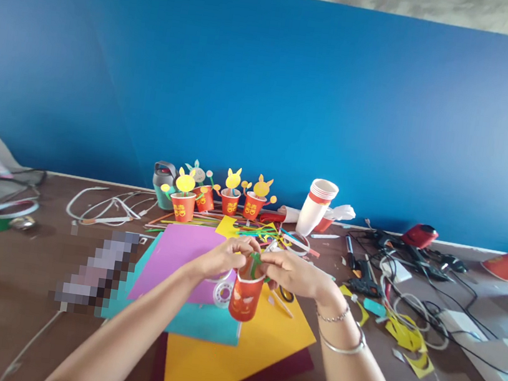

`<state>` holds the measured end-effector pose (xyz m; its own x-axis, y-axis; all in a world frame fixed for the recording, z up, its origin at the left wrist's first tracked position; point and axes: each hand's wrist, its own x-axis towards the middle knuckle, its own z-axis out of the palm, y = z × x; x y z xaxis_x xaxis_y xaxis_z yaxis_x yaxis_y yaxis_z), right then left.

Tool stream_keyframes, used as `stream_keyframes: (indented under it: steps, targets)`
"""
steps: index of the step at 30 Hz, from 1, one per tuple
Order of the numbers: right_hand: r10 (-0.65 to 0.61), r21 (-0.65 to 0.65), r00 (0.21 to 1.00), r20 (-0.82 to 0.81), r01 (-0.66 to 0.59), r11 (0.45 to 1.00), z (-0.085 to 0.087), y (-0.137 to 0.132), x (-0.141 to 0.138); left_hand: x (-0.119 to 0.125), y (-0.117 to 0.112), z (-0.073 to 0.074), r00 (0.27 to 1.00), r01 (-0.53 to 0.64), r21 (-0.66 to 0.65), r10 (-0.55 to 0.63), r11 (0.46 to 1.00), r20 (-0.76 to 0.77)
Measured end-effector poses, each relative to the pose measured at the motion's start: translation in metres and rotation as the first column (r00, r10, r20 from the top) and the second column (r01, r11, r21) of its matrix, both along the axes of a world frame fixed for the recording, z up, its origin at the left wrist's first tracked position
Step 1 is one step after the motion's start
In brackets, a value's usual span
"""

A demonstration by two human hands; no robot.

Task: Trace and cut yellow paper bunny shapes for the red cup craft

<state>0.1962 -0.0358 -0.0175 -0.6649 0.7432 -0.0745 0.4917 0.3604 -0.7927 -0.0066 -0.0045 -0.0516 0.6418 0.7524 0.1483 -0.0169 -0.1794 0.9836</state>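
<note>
— Nearest, the bangled wrist (338, 333): what does its hand do?
— Right hand (292, 273) and left hand (220, 259) both pinch a green strip (255, 260) at the rim of the red cup (245, 301), over the yellow sheet (235, 355) beside the purple sheet (178, 255).

Gold double-happiness signs mark the far red cups (183, 207); print on the held cup (245, 301) is blurred.

cup (245, 300) over sheets (221, 356) | decorated cups (230, 201) behind | cup stack (316, 209) right-rear

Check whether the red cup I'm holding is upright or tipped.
Upright: red cup rim up, base down, held by left hand and right hand.
</note>
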Motion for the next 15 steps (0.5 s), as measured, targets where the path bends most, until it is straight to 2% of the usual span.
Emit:
stream_keyframes:
  steps: [3, 5, 7, 11, 13, 15]
  targets:
    - [-0.060, 0.018, 0.993, -0.104, 0.063, 0.998, -0.005, 0.005, 0.004, -0.001, 0.001, 0.000, 0.992, -0.102, -0.068, 0.107, 0.993, 0.073]
    - [-0.096, 0.093, 0.979, -0.181, 0.115, 0.989, -0.008, 0.008, 0.008, -0.002, 0.003, -0.002, 0.977, -0.148, -0.138, 0.166, 0.979, 0.131]
    - [-0.105, 0.165, 0.975, -0.197, 0.138, 0.977, -0.008, 0.009, 0.010, -0.002, 0.004, -0.004, 0.973, -0.147, -0.167, 0.173, 0.975, 0.150]
    - [-0.050, 0.219, 0.996, -0.069, 0.065, 0.974, 0.000, 0.002, 0.006, -0.002, 0.003, -0.002, 0.997, -0.019, -0.122, 0.029, 0.992, 0.073]
    - [-0.017, 0.194, 1.000, 0.003, 0.016, 0.981, 0.004, -0.002, 0.001, -0.003, 0.002, 0.000, 0.998, 0.065, -0.120, -0.063, 0.991, 0.016]
    - [-0.022, 0.195, 1.000, 0.002, 0.021, 0.981, 0.005, -0.005, -0.002, -0.003, 0.002, 0.002, 0.993, 0.115, -0.143, -0.118, 0.983, -0.010]
